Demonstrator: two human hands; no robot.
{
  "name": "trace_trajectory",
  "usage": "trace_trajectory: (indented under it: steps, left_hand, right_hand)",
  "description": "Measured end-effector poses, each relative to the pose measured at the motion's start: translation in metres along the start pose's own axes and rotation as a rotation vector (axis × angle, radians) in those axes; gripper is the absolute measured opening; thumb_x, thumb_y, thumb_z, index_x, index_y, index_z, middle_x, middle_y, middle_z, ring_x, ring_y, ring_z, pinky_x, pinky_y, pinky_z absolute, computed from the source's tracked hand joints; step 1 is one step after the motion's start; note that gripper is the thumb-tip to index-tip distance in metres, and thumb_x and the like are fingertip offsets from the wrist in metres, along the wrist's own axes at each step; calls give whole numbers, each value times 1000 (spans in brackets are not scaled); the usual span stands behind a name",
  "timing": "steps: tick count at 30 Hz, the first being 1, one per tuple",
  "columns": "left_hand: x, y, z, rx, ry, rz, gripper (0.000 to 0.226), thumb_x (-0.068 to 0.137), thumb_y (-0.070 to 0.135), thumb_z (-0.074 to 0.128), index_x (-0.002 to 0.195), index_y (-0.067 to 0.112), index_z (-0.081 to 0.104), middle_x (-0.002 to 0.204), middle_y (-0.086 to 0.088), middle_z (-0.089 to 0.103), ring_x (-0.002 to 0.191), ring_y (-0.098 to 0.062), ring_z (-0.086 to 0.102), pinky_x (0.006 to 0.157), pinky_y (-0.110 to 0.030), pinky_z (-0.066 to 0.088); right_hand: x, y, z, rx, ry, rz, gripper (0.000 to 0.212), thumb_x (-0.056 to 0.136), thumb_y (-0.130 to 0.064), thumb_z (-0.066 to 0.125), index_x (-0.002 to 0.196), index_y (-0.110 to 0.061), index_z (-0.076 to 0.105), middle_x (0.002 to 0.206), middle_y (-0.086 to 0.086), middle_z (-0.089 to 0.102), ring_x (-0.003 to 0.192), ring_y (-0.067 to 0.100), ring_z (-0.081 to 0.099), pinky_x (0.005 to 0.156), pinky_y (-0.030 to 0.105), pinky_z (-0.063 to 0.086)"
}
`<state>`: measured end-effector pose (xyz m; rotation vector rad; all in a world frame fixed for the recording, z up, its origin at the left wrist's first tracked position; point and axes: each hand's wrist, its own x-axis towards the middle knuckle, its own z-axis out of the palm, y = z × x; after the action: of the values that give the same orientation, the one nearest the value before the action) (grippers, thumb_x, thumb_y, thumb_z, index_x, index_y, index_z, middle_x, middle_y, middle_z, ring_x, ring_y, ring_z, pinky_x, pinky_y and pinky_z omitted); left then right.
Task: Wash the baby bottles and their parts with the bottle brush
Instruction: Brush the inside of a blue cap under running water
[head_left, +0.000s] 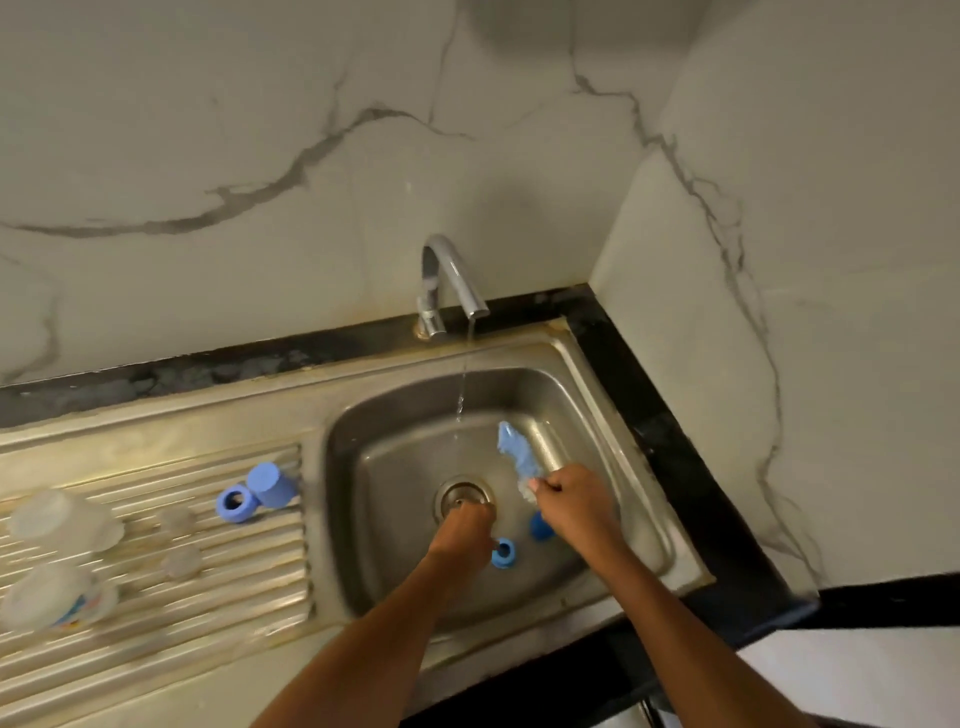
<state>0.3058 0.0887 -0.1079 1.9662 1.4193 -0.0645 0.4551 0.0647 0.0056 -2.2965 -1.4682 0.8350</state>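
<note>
Both hands down in the sink basin (597, 410), tap (452, 275) running a thin stream just beyond them. Right hand (569, 501) has its fingers curled round the bottle brush (517, 454), blue head pointing up and away from the knuckles, toward the water. Left hand (462, 530) sits fisted over the drain (462, 493); whether it holds anything I cannot tell, the fingers hide it. A blue ring (503, 552) lies touching the left hand on its right side; a second blue piece (540, 526) lies just under the right wrist. Well off to the left of both hands, on the ribbed drainboard (156, 597): a blue cap (271, 484) and blue collar (238, 503) side by side, two clear bottles (57, 519) on their sides, two clear teats (179, 540) between. Risks as I judge them: loose parts resting this close to the drain could get nudged into it by a wrist; the wet brush could slip in the grip; bottles lying on a sloped board may roll.
</note>
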Motion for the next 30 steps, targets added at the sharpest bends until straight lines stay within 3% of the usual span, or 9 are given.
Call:
trace_trajectory:
  steps: [4,11,13,18,21,23,26,28,30]
  left_hand:
    - [26,10,27,103,-110,23,42,94,27,67,129,6,57,135,-14,54,124,-28,53,99,-33,40]
    - [49,16,62,218,-263,-46,66,87,31,77,139,8,42,145,-14,44,132,-30,49,104,-41,45]
    - [55,19,67,261,-265,-27,67,89,28,75,142,7,40,148,-15,41,133,-31,48,105,-40,44]
    - [65,21,77,231,-215,2,51,94,16,66,140,10,47,144,-13,43,130,-29,48,107,-38,44]
    - [69,23,66,50,-86,-11,35,94,19,63,128,17,55,133,-7,50,120,-20,52,102,-33,47]
    - [76,24,46,-163,80,-98,19,92,22,66,110,25,60,117,1,56,100,-9,55,85,-23,50]
    - [98,16,1,-486,367,-253,12,87,22,75,90,26,64,95,5,66,79,-4,59,64,-10,39]
    - [109,11,-34,-703,516,-360,11,85,24,79,90,21,70,87,4,71,82,-13,68,66,-16,47]
    - [115,12,-64,-870,605,-420,11,86,25,78,90,22,69,87,2,73,88,-19,71,78,-30,57]
  right_hand:
    - [16,16,0,28,-1,-40,42,92,-36,61,54,-20,56,50,-1,56,49,9,56,56,33,50]
    - [33,34,-4,30,-38,-40,44,94,-34,62,53,-21,51,49,-4,51,46,4,51,51,20,44]
    - [39,36,-9,22,-36,-49,45,94,-33,62,53,-21,49,48,-4,47,43,2,48,47,15,38]
    - [55,38,-14,22,-57,-57,42,95,-34,61,56,-22,50,52,-4,50,48,3,50,49,17,42]
    - [64,39,-14,32,-63,-76,42,94,-34,62,56,-20,52,50,-3,49,46,5,48,51,18,42]
    - [68,38,-14,50,-72,-82,42,94,-34,62,57,-17,54,48,-2,49,45,5,47,49,19,41]
    - [76,34,-15,87,-79,-83,43,94,-33,62,56,-16,52,47,-2,47,43,5,44,48,23,38]
    - [81,30,-17,105,-74,-95,45,94,-32,63,55,-15,51,47,-2,46,43,6,42,47,22,35]
    - [86,26,-19,117,-66,-116,45,94,-33,63,56,-11,52,48,-1,46,44,8,41,46,21,33]
